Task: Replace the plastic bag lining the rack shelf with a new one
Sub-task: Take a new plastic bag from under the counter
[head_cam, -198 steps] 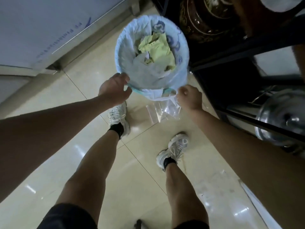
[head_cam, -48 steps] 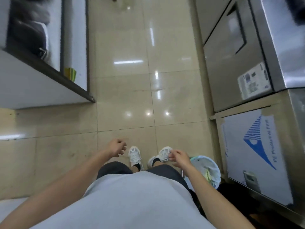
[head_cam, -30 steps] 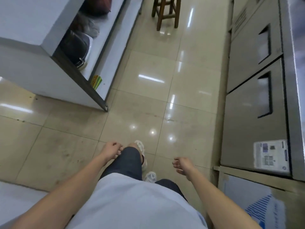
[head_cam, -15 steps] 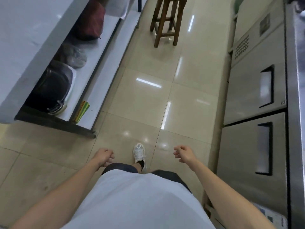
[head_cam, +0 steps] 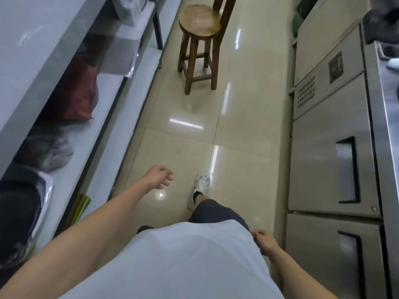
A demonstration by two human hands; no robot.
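My left hand (head_cam: 159,176) swings out in front of me over the tiled floor, fingers loosely curled and apart, holding nothing. My right hand (head_cam: 263,241) hangs low by my hip against my white shirt, fingers curled in, with nothing visible in it. A grey rack shelf (head_cam: 108,91) runs along the left, its lower level holding a dark red bag (head_cam: 75,96), a clear plastic bag of dark items (head_cam: 48,153) and a black tray (head_cam: 19,210). No bin and no bin liner are in view.
A wooden stool (head_cam: 199,43) stands in the aisle ahead. Stainless steel fridge cabinets (head_cam: 332,156) line the right side. Green and yellow flat items (head_cam: 81,207) lean at the shelf's edge. My white shoe (head_cam: 200,186) steps on the glossy beige tiles (head_cam: 194,139).
I have turned from the lined bin and walked down the aisle; the stool is nearer. My left hand has swung forward, my right hand back to my hip.
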